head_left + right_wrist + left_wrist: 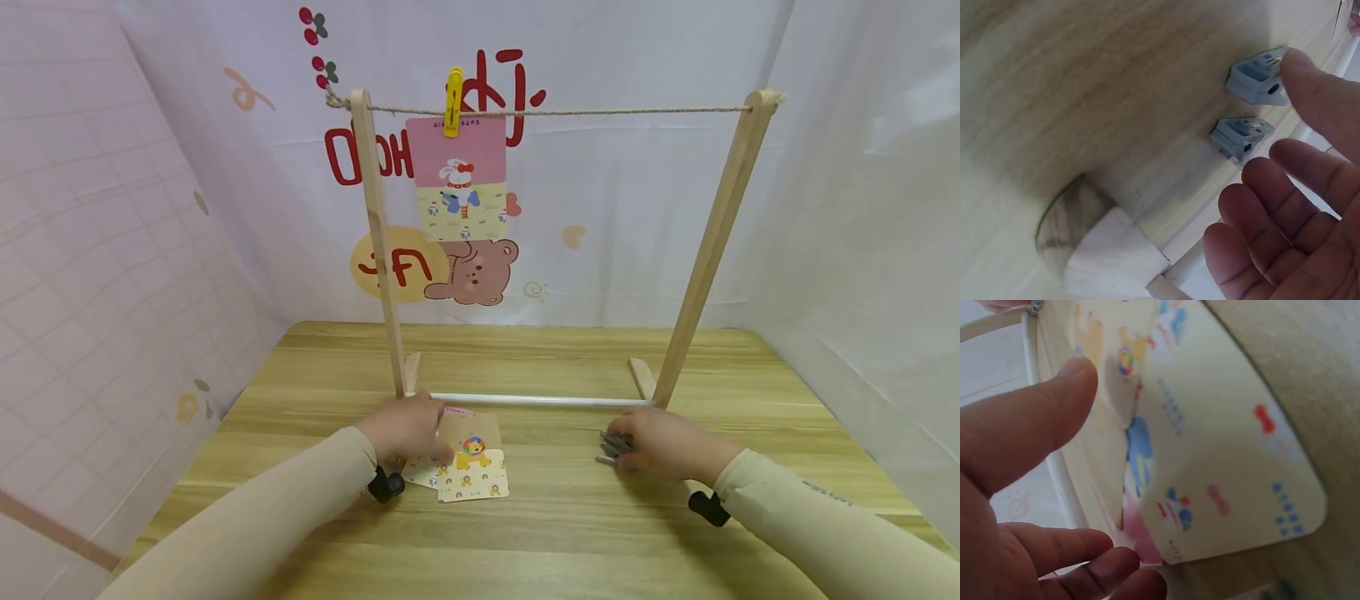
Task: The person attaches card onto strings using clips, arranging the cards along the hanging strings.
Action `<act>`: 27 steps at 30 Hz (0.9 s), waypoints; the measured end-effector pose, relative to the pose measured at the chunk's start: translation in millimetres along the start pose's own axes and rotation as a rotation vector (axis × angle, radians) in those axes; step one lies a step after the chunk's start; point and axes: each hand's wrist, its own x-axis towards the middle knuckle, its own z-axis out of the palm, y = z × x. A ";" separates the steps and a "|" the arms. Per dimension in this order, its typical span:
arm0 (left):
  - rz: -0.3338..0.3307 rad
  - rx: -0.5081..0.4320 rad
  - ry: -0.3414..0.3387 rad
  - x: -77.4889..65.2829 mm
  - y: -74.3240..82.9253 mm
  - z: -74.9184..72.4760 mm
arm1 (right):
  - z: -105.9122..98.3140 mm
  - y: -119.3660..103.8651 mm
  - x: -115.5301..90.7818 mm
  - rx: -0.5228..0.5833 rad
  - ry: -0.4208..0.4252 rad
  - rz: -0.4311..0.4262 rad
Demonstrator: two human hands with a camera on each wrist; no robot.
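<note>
My left hand point(408, 427) is over the left side of two overlapping cards, its thumb and fingers apart. The upper one, a lion card point(472, 479), partly covers a cream and pink card point(1229, 456) with small blue and red prints. My right hand point(667, 446) reaches toward several grey clothespins point(615, 448) by the foot of the right post. Two of them show in the right wrist view: the thumb tip is right at one clothespin point(1254, 81), while the fingers curve loosely near the other clothespin point(1239, 134).
A wooden rack stands on the table point(555, 517), with a left post point(380, 233), a right post point(712, 250) and a white bottom bar point(532, 401). From its rope point(615, 111), a yellow clothespin point(453, 104) holds a pink and yellow rabbit card point(457, 179).
</note>
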 end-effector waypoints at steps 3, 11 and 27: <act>0.002 -0.015 -0.001 -1.3 0.0 1.7 | -0.2 -1.0 -1.1 -0.016 0.014 0.004; 0.009 0.030 -0.006 -1.5 3.4 2.4 | 1.8 0.0 -1.9 -0.029 0.020 -0.008; 0.031 0.054 -0.014 3.3 6.4 7.6 | 2.3 5.7 1.4 0.010 0.024 -0.060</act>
